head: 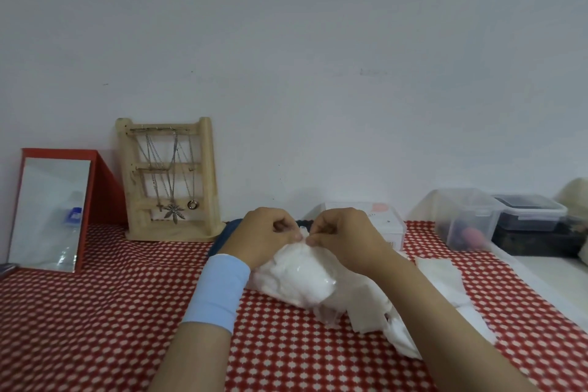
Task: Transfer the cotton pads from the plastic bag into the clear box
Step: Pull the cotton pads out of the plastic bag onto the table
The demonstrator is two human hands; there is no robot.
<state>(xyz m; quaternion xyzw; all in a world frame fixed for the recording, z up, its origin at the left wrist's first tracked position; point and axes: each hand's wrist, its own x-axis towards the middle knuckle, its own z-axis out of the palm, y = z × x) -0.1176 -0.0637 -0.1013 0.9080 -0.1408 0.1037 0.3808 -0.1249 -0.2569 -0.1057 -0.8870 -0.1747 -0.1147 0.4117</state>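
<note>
Both hands pinch the top of the plastic bag.
The left hand [267, 234] and right hand [342, 237] nip the plastic bag [296, 277] of cotton pads between them; the clear box [389, 226] stands just beyond the right hand on the desk [95, 312].

Both hands' fingers [299, 236] on plastic bag [299, 280]

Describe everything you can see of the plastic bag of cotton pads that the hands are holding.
The thin clear plastic bag of white cotton pads looks crinkled and glossy, bulging with a soft white mass. It lies on the red-and-white patterned tablecloth, its gathered top lifted toward the wall. The left hand and right hand both pinch that top edge between fingertips. Its lower right side rests against loose white sheets. Whether it is open yet cannot be told.
</note>
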